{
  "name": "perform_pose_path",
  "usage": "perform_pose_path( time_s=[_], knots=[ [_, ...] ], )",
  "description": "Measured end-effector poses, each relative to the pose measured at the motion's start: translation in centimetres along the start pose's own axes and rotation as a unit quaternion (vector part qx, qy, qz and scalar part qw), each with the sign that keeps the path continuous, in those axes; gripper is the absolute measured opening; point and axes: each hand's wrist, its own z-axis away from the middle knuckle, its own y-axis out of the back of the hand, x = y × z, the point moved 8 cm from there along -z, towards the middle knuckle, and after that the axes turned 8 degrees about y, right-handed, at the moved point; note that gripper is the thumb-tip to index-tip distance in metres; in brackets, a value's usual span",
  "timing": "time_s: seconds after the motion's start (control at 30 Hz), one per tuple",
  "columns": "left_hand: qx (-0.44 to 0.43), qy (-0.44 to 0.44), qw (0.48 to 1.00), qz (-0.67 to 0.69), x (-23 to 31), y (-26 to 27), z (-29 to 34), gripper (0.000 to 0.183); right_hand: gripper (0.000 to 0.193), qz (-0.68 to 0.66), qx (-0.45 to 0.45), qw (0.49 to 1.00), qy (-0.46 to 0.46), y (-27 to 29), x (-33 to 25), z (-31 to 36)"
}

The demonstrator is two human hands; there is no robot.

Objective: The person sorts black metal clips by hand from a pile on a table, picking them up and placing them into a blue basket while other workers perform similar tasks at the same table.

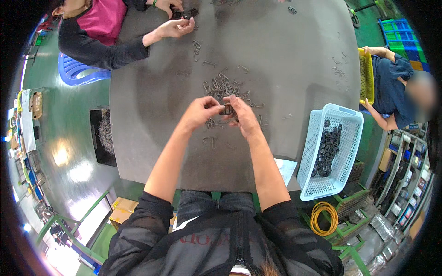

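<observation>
Above the grey table (152, 152), my right hand (246, 120) grips a small black part (227, 110), its fingers curled round the far side. From the left, my left hand (200, 112) closes in a pinch at the part's edge. Whether a wire piece sits between those left fingertips is too small to tell. Just beyond both hands lies a loose pile of bent metal wire hooks (223, 86), partly covered by them. One stray wire hook (210, 140) lies nearer to me.
A light blue basket (305, 158) of black parts stands at right, beside a white sheet (286, 169). At far left, a co-worker's hands (174, 27) handle black parts. Another person (391, 87) holds a yellow basket (366, 76) at the right edge. A dark bin (95, 133) of wire pieces stands left.
</observation>
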Motion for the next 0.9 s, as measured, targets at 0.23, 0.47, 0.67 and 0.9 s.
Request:
perform_pose_path(
  time_s=[0.23, 0.47, 0.67, 0.9],
  knots=[
    [0.127, -0.278, 0.908, -0.286, 8.2, -8.2, 7.9, 0.028, 0.042, -0.305, -0.034, 0.952, 0.004, 0.0, 1.6, 2.3],
    [0.189, -0.222, 0.929, -0.227, 5.9, -2.1, 6.3, 0.029, 0.021, -0.103, 0.290, 0.927, 0.213, 16.4, -9.5, 12.0],
    [0.457, -0.164, 0.825, -0.289, -6.3, 9.4, 1.4, 0.044, 0.032, 0.446, 0.492, 0.707, 0.242, 34.9, -12.3, 18.6],
    [0.524, -0.061, 0.791, -0.309, -8.6, 12.6, -1.8, 0.050, 0.037, 0.605, 0.337, 0.596, 0.406, 15.2, -11.6, 9.8]
  ],
)
